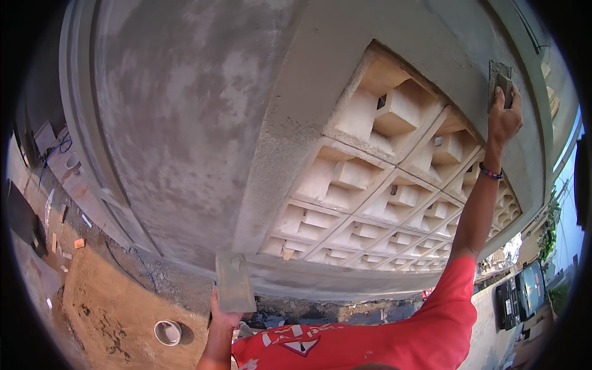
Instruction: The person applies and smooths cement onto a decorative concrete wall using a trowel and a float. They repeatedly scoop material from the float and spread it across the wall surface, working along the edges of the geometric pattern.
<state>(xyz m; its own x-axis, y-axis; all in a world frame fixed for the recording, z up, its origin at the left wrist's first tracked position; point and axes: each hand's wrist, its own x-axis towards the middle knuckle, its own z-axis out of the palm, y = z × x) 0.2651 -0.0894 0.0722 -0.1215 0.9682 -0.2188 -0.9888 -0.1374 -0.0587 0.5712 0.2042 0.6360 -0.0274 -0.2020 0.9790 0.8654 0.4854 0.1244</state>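
Observation:
My right hand point(505, 115), arm stretched up to the right, grips a small rectangular plastering float point(501, 73). The float lies flat against the grey plastered band of wall point(456, 46) above the breeze blocks point(351, 172). Low in front of me, my left hand point(226, 316) closes round a plastering trowel with a flat, grey rectangular blade point(235, 285). Its handle is hidden behind the blade and my fingers. The blade is close to the wall's lower edge; whether it touches cannot be told. Damp, patchy plaster covers the wall panel point(179, 123) at left.
A round pale bucket point(168, 332) stands on brown sandy ground point(117, 302) at lower left. Brick pieces point(79, 243) and other rubble lie farther left. The breeze blocks form deep square recesses. At far right a dark vehicle point(521, 296) is parked.

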